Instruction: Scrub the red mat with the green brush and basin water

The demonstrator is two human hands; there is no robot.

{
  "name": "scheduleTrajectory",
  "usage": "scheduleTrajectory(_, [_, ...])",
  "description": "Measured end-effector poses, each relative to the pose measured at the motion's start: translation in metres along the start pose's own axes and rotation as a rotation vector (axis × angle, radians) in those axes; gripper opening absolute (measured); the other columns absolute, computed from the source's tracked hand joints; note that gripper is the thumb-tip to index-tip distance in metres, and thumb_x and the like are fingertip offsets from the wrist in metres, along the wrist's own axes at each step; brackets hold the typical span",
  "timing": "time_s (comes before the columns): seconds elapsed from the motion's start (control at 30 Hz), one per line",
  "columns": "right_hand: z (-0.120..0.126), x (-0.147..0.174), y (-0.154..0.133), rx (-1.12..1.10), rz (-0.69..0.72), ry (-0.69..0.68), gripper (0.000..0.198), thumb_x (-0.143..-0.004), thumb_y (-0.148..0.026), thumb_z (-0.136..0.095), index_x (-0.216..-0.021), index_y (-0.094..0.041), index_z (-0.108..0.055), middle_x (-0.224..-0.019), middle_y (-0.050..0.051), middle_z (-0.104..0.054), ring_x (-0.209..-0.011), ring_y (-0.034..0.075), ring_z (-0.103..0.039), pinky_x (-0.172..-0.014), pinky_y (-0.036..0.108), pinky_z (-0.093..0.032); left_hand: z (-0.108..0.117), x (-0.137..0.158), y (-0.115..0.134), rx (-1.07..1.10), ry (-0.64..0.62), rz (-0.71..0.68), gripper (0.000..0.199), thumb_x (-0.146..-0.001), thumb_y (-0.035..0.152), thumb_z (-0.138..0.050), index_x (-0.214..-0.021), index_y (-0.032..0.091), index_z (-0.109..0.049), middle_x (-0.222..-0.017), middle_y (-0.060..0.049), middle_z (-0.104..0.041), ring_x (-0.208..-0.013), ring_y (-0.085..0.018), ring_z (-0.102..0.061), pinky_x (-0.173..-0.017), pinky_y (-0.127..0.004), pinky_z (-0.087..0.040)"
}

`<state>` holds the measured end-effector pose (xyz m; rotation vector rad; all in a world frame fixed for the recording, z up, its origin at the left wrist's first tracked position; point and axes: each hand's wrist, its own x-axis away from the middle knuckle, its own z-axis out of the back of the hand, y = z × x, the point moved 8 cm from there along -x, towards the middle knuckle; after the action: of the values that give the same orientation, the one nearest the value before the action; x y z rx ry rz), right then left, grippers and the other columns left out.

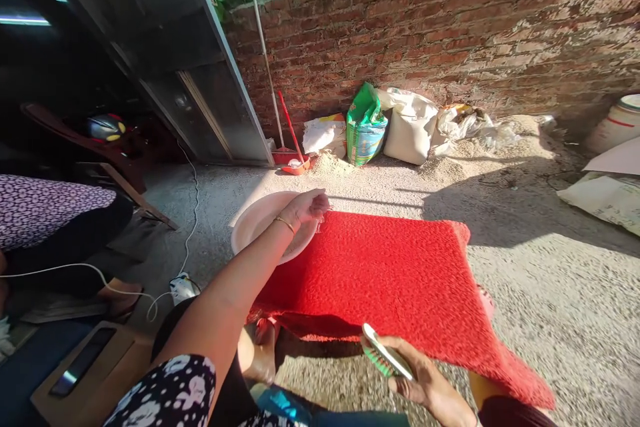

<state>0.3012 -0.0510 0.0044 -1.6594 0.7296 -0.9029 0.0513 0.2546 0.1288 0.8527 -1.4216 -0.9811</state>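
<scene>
My left hand (311,205) is over the right rim of a pale pink basin (245,230), with its fingers curled in. Clear water seems to fall just below the fingers, and what they may hold is hidden. A shaggy red mat (390,267) lies spread over a low support, its near edge hanging down. In my right hand (425,380) is a scrub brush (387,352) with a white back and green bristles. The brush is held at the mat's near edge, tilted, its bristles facing down and left.
At the left sits another person (55,210), near a white cable (195,213). A phone (83,361) lies on a cardboard box (113,373). Sacks (367,127) and a red dustpan (297,165) stand along the brick wall (400,33). A white bucket (617,123) is at far right.
</scene>
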Motion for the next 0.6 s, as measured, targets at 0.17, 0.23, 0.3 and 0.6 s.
scheduleTrajectory(0.17, [-0.001, 0.0, -0.004, -0.024, 0.013, 0.009, 0.062, -0.077, -0.067, -0.084, -0.127, -0.031, -0.076, -0.127, 0.012, -0.074, -0.113, 0.037, -0.069, -0.092, 0.048, -0.055, -0.087, -0.004, 0.037, 0.017, -0.191, 0.004, 0.039, -0.101, 0.04, -0.067, -0.073, 0.015, -0.06, -0.057, 0.0, -0.06, -0.049, -0.007, -0.055, -0.045, -0.016, -0.034])
scheduleTrajectory(0.23, [-0.002, 0.0, -0.002, -0.014, 0.013, 0.007, 0.062, -0.077, -0.068, -0.083, -0.126, -0.03, -0.076, -0.123, 0.012, -0.075, -0.11, 0.036, -0.07, -0.09, 0.047, -0.055, -0.109, 0.002, 0.055, 0.021, -0.243, -0.022, 0.04, -0.104, 0.04, -0.062, -0.071, 0.016, -0.059, -0.055, 0.001, -0.057, -0.046, -0.005, -0.051, -0.043, -0.017, -0.028])
scheduleTrajectory(0.3, [-0.003, 0.0, -0.001, -0.015, 0.013, 0.004, 0.063, -0.077, -0.068, -0.083, -0.125, -0.029, -0.076, -0.119, 0.012, -0.076, -0.108, 0.035, -0.07, -0.09, 0.046, -0.055, -0.125, 0.013, 0.07, 0.027, -0.288, -0.047, 0.041, -0.106, 0.039, -0.059, -0.072, 0.016, -0.06, -0.056, 0.001, -0.057, -0.046, -0.005, -0.051, -0.044, -0.018, -0.024])
scheduleTrajectory(0.6, [-0.004, 0.0, 0.005, -0.025, -0.007, -0.016, 0.068, -0.076, -0.071, -0.083, -0.129, -0.028, -0.074, -0.123, 0.013, -0.074, -0.1, 0.032, -0.068, -0.086, 0.044, -0.055, -0.101, 0.056, 0.052, -0.404, -0.309, -0.109, 0.012, -0.086, 0.025, -0.081, -0.091, 0.016, -0.076, -0.09, -0.005, -0.075, -0.082, -0.013, -0.068, -0.07, -0.024, -0.053])
